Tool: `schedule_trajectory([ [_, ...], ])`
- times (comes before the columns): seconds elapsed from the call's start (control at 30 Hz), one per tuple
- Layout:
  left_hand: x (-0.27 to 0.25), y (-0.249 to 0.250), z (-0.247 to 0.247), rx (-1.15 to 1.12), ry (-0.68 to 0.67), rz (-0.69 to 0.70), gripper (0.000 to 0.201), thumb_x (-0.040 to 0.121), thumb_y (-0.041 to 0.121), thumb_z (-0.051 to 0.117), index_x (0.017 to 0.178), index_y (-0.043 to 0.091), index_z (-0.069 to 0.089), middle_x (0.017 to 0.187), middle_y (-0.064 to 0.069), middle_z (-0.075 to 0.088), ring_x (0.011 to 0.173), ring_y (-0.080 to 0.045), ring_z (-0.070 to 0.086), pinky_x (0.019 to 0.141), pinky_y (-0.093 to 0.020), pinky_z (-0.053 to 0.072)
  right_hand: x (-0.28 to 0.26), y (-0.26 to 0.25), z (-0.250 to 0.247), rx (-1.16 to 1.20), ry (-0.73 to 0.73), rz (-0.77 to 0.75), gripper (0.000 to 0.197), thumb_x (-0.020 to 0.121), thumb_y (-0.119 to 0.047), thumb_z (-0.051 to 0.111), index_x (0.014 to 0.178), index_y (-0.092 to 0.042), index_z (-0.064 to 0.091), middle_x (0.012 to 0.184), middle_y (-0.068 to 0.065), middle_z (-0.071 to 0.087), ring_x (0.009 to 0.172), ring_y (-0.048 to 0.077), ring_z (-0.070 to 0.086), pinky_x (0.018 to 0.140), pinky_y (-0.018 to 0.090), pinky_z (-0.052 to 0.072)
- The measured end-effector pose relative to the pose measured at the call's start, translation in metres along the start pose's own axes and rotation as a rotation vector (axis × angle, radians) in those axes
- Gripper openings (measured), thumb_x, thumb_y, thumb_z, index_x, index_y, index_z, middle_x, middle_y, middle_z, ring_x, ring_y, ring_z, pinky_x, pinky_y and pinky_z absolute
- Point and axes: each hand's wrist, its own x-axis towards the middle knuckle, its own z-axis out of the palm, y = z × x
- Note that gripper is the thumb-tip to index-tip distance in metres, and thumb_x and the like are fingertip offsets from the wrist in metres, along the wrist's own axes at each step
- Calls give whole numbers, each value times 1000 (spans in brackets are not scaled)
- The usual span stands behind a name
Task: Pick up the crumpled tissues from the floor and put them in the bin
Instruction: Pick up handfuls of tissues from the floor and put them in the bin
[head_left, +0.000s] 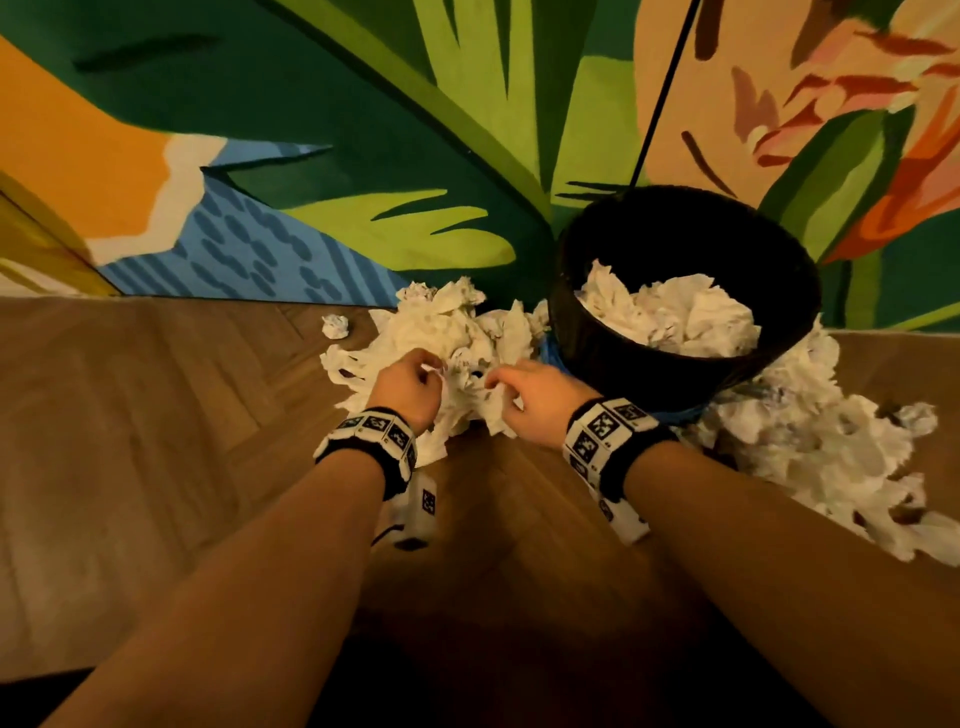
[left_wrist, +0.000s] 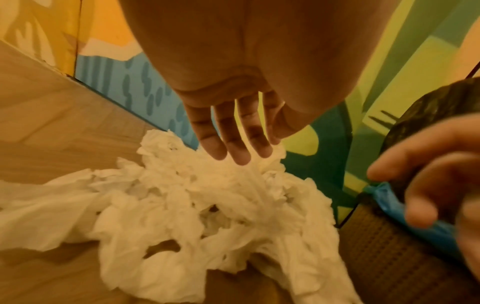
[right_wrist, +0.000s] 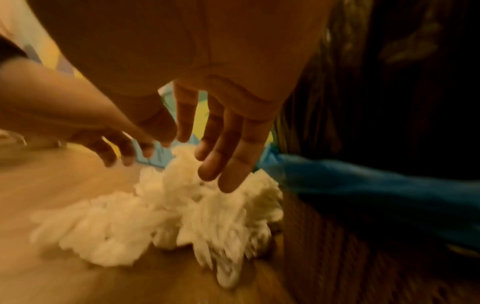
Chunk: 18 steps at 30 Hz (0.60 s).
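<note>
A heap of crumpled white tissues (head_left: 447, 332) lies on the wooden floor just left of the black bin (head_left: 649, 374). The bin holds more tissues (head_left: 670, 312). My left hand (head_left: 415, 379) is over the heap; in the left wrist view its straight fingers (left_wrist: 233, 148) touch the top of the tissues (left_wrist: 194, 205). My right hand (head_left: 519, 395) hovers at the heap's right side beside the bin; its fingers (right_wrist: 221, 160) are spread and straight just above the blurred tissues (right_wrist: 182, 211). Neither hand holds anything I can make out.
A second heap of tissues (head_left: 831, 441) spreads right of the bin, and one small ball (head_left: 335, 326) lies by the wall at the left. A blue bag edge (head_left: 550, 353) shows at the bin's base. A painted mural wall (head_left: 363, 130) stands right behind.
</note>
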Motion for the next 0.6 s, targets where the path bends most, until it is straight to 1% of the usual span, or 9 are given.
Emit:
schedule_trajectory([
  [0.03, -2, -7, 1, 20, -13, -21, 18, 94, 18, 48, 105, 25, 60, 77, 0, 64, 56, -4, 53, 42, -13, 35, 3, 8, 9, -38, -64, 31, 42, 92, -28, 48, 134, -35, 45, 126, 4, 51, 109, 26, 55, 83, 34, 49],
  [0.1, -4, -16, 2, 58, -57, -51, 23, 93, 18, 47, 112, 26, 58, 73, 2, 62, 58, -8, 56, 47, -21, 42, 9, 21, 23, -72, -116, 70, 50, 93, -27, 47, 140, -38, 37, 129, 9, 50, 116, 30, 52, 83, 32, 46],
  [0.2, -7, -20, 5, 111, -164, -43, 33, 92, 20, 46, 123, 31, 52, 83, -5, 68, 69, -22, 64, 64, -33, 55, 16, 29, 40, -82, -139, 90, 58, 93, -26, 47, 146, -43, 30, 137, 14, 48, 119, 34, 52, 90, 36, 50],
  [0.3, -10, -18, 11, 211, -246, 24, 46, 93, 21, 47, 137, 34, 43, 95, -6, 69, 84, -26, 65, 80, -39, 55, 22, 30, 55, -52, -177, 100, 58, 95, -29, 48, 147, -46, 29, 141, 10, 46, 122, 33, 51, 95, 40, 50],
  [0.37, -8, -16, 14, 283, -279, 38, 50, 94, 22, 46, 142, 36, 39, 104, -7, 68, 92, -28, 64, 85, -41, 55, 25, 30, 63, -61, -173, 107, 54, 96, -29, 47, 146, -43, 33, 138, 8, 48, 119, 30, 52, 93, 40, 50],
  [0.4, -6, -16, 16, 321, -288, 30, 49, 95, 23, 45, 142, 35, 41, 110, -6, 68, 97, -28, 64, 87, -40, 54, 27, 30, 66, -69, -171, 101, 51, 96, -28, 47, 145, -38, 37, 137, 6, 49, 119, 29, 52, 93, 39, 50],
  [0.47, -1, -15, 17, 380, -283, 7, 43, 95, 25, 47, 137, 32, 50, 121, -3, 66, 107, -26, 62, 92, -38, 53, 29, 30, 68, -61, -149, 77, 44, 96, -24, 48, 140, -28, 49, 135, 4, 52, 119, 25, 53, 95, 35, 48],
  [0.53, 4, -17, 16, 407, -248, -1, 35, 93, 24, 54, 128, 28, 60, 119, 3, 68, 107, -20, 63, 92, -32, 52, 29, 32, 65, -9, -87, 74, 36, 96, -23, 51, 130, -26, 60, 129, 4, 60, 114, 24, 57, 96, 35, 49],
  [0.6, 7, -19, 13, 400, -184, 0, 26, 90, 23, 62, 115, 27, 68, 108, 7, 72, 98, -15, 66, 83, -26, 51, 28, 37, 60, 87, 0, 109, 28, 94, -23, 56, 118, -29, 69, 115, 4, 68, 102, 21, 63, 91, 33, 53],
])
